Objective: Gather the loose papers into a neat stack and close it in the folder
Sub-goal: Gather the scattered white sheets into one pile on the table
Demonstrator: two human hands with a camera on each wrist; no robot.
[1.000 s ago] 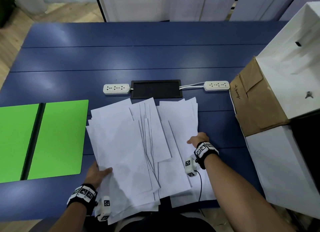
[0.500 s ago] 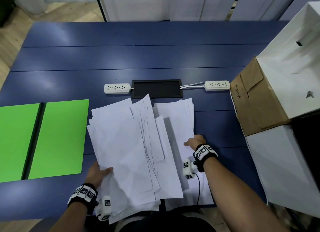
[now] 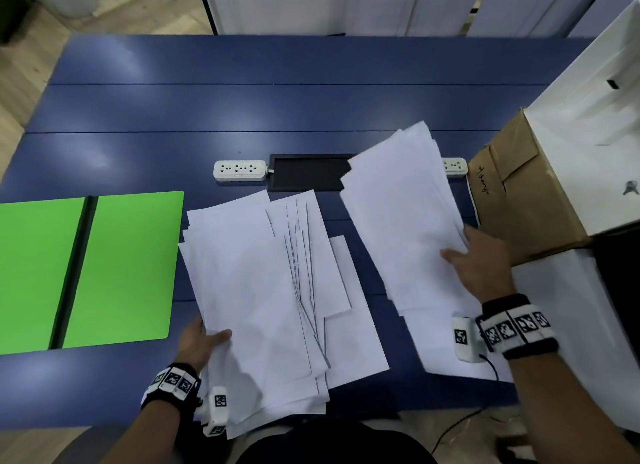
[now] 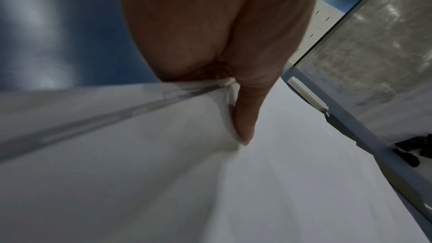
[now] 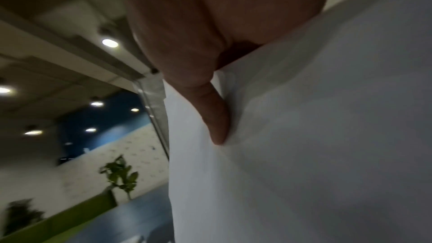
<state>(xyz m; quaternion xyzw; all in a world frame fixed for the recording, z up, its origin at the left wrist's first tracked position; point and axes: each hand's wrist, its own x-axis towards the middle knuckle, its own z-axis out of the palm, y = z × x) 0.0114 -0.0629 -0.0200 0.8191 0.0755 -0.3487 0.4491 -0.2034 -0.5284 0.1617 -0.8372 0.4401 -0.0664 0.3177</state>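
Observation:
White papers lie in two lots on the blue table [image 3: 277, 110]. The left pile [image 3: 256, 297] is fanned out near the front edge; my left hand [image 3: 201, 339] grips its left edge, thumb [image 4: 245, 117] on top and the other fingers hidden beneath. My right hand [image 3: 478, 262] holds a bundle of sheets [image 3: 401, 221] by its right edge, thumb [image 5: 215, 117] on top, raised off the table and tilted toward the back right. One more sheet [image 3: 446, 352] lies flat beneath that bundle. The open green folder [image 3: 121, 266] lies flat at the left, apart from the papers.
A black panel [image 3: 304, 176] and two white power strips [image 3: 239, 170] sit behind the papers. A brown cardboard box [image 3: 526, 193] and a large white box [image 3: 588, 117] stand at the right, close to my right hand.
My right hand has lifted a bundle of sheets off the right side of the pile and swung it up and to the right. My left hand has stayed on the left pile's edge.

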